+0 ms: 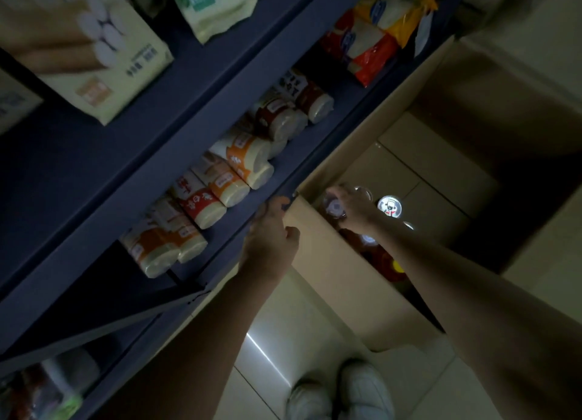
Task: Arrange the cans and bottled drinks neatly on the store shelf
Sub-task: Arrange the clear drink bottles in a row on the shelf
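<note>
A cardboard box (pixel 352 281) stands open on the floor beside a dark blue store shelf (pixel 220 110). Inside it I see shiny can tops (pixel 390 206) and a red bottle with a yellow cap (pixel 393 266). My right hand (pixel 354 211) reaches into the box, its fingers curled round the top of a drink (pixel 334 207). My left hand (pixel 272 233) rests at the shelf's front edge near the box corner, fingers loosely bent and holding nothing. Rows of orange, red and white labelled drinks (pixel 226 180) fill the middle shelf.
Paper packs (pixel 104 57) and green-white bags (pixel 220 6) sit on the upper shelf, red and yellow bags (pixel 374 38) further right. A lower shelf holds dim items (pixel 53 385). My white shoes (pixel 340 394) stand on the pale tiled floor.
</note>
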The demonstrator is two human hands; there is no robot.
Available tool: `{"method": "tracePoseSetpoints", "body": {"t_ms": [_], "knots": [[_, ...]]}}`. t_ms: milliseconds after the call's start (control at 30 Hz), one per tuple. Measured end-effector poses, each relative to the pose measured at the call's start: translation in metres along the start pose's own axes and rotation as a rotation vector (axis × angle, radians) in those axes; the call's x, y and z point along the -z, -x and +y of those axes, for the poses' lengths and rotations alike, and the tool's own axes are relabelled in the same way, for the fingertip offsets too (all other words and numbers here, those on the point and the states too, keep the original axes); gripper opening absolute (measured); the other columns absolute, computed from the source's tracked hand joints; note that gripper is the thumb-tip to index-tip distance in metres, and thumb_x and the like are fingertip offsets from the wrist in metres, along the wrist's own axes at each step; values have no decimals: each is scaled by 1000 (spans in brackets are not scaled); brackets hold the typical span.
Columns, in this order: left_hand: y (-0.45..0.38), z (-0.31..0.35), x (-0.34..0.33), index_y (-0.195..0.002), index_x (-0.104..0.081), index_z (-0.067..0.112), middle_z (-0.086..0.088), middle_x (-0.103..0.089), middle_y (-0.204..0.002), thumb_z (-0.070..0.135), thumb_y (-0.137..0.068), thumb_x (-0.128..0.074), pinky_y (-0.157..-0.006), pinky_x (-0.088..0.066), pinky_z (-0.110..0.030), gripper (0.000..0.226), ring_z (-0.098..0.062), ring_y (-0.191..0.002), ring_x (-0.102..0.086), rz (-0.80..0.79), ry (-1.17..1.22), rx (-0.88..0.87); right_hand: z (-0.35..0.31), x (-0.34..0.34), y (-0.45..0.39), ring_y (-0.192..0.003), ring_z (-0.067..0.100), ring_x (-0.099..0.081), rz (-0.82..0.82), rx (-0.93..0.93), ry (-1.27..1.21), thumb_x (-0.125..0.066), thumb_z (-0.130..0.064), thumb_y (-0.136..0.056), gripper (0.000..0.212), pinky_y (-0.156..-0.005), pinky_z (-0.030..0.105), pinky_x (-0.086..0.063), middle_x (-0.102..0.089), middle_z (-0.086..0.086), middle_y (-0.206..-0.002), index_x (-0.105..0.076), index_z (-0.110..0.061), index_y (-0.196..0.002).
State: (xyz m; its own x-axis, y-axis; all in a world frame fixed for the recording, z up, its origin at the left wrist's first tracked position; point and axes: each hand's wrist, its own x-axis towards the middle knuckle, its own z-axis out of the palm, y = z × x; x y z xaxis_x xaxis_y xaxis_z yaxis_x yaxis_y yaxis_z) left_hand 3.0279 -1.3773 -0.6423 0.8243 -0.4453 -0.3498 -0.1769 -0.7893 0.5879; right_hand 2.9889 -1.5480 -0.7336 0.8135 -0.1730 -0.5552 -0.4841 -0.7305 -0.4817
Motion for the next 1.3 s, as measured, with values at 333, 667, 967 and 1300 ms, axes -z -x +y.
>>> {"method": "tracePoseSetpoints", "body": {"t_ms": [333, 667, 967, 1300], "knots": [[-2, -21, -25, -130, -48, 10, -12, -56, -121, 3, -90, -52, -74, -37, -19, 41, -18, -105, -54, 8, -20, -28, 20, -20, -18, -125, 34, -44, 76, 34, 133, -47, 10, -87, 62, -98, 36, -36, -46, 16, -138, -34, -11, -143], [55, 68, 71, -127, -49, 7, -10, -55, -117, 1, -89, -52, -88, -47, -39, 39, -29, -106, -55, -12, 39, -22, -39, 126, 110, -124, 27, -45, 3, 69, 33, -79, -15, -75, 84, -95, 26, -32, -47, 14, -137, -32, -11, -144], [209, 158, 295, -120, -56, 5, -13, -56, -117, 3, -89, -52, -84, -43, -34, 32, -30, -105, -56, 99, -151, -333, -247, 280, 326, -117, 19, -53, 45, 320, 24, -69, -26, -87, 64, -93, 26, -44, -54, 6, -126, -37, -14, -141], [530, 44, 637, -109, -51, 10, -15, -58, -99, 15, -78, -38, -78, -37, -34, 34, -30, -90, -53, 781, -519, -548, -615, 240, 559, -125, 19, -45, 450, 1000, 117, -67, -26, -88, 52, -95, 17, -32, -49, 4, -134, -47, -11, -133]]}}
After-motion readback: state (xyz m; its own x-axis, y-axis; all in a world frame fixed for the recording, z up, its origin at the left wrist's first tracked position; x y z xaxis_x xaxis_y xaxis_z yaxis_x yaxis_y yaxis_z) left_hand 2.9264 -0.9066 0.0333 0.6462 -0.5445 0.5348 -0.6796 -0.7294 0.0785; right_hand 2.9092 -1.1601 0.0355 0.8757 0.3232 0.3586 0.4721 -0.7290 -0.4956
